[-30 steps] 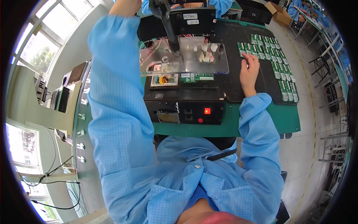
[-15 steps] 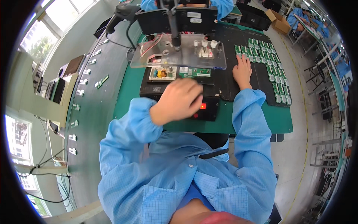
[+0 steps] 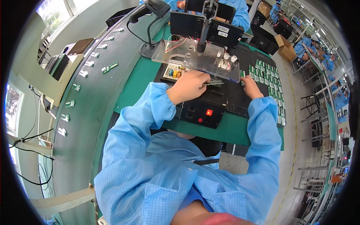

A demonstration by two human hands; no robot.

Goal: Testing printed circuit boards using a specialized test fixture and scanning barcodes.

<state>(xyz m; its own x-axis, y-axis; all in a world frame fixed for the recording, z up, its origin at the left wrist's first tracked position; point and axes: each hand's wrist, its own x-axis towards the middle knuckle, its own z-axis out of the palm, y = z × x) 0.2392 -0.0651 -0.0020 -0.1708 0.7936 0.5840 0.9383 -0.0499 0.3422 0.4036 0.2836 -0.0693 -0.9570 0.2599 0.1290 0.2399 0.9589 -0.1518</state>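
My left hand (image 3: 189, 87) is closed on the edge of a green circuit board (image 3: 215, 82), which tilts just above the black test fixture (image 3: 204, 111). The clear plate (image 3: 202, 59) of the fixture hangs above it. My right hand (image 3: 252, 88) is closed, its fingertips pinching a small green circuit board (image 3: 242, 74) at the left edge of the rows of boards (image 3: 266, 77). On the fixture bed, left of my left hand, lies a power board (image 3: 175, 72) with yellow and blue parts, partly hidden by that hand.
A barcode scanner (image 3: 149, 11) stands on its stand behind the fixture, beside dark panels (image 3: 189, 28). Along the left runs a green conveyor belt (image 3: 88, 112) with several small boards and one longer board (image 3: 110, 68). Co-workers sit across the table and at the far right. A cardboard box (image 3: 285, 47) stands behind.
My left hand has moved forward and right, and a circuit board now shows in it. A small board has come between my right fingertips. The whole view has turned and shifted.
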